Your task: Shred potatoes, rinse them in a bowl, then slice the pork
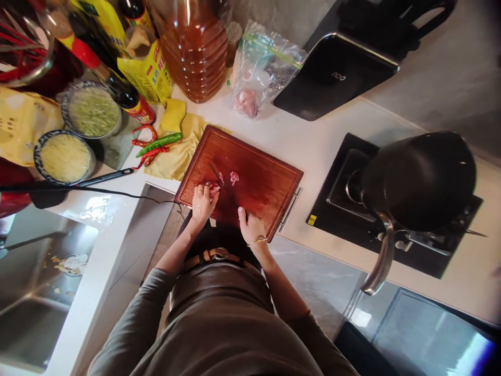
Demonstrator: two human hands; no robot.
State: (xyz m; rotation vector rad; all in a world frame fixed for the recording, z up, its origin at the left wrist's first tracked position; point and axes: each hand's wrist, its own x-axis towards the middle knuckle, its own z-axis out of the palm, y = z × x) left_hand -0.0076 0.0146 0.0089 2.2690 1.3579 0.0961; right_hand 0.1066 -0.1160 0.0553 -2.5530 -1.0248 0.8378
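Overhead, a pale worktop runs along a grey wall, with a steel sink sunk at its left end and a black gas hob at its right. A large black wok sits on the hob, its curved handle reaching out past the worktop's front edge. Along the back edge stand a big jug of amber oil, dark sauce bottles and a clear plastic bag. Toward the left end, two patterned bowls hold pale shredded food, and red and green chillies lie on a yellow cloth. A reddish wooden cutting board lies at the front edge, between sink and hob, with bare worktop open behind it and to its right. The left hand rests at the board's near left corner, fingers curled down onto a small pink piece of meat. The right hand is closed around the handle of a knife, whose dark blade lies across the board just beside the left fingertips. A second small pink scrap lies just beyond the blade, apart from both hands.
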